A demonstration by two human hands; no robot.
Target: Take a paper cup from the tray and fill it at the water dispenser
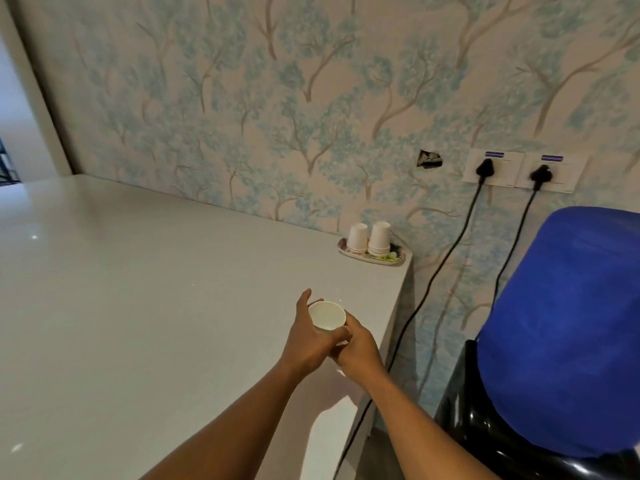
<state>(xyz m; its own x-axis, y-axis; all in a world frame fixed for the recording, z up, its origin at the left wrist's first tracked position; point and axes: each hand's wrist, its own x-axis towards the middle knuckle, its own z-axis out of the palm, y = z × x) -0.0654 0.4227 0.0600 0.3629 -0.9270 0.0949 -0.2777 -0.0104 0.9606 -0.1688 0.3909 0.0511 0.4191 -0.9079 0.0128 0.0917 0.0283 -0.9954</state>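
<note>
A white paper cup (326, 315) is held upright, mouth up and empty, above the right part of the white counter. My left hand (308, 337) wraps its left side and my right hand (356, 346) grips its lower right side. Two stacks of upside-down paper cups (369, 239) stand on a small patterned tray (375, 259) at the counter's far right corner. The water dispenser, black with a blue bottle (568, 323) on top, stands at the right below counter level; its tap is out of view.
The white counter (156, 306) stretches left and ends at a right edge near my hands. Two black cables (433, 282) hang from wall sockets (519, 171) down the gap between counter and dispenser. Patterned wallpaper backs the counter.
</note>
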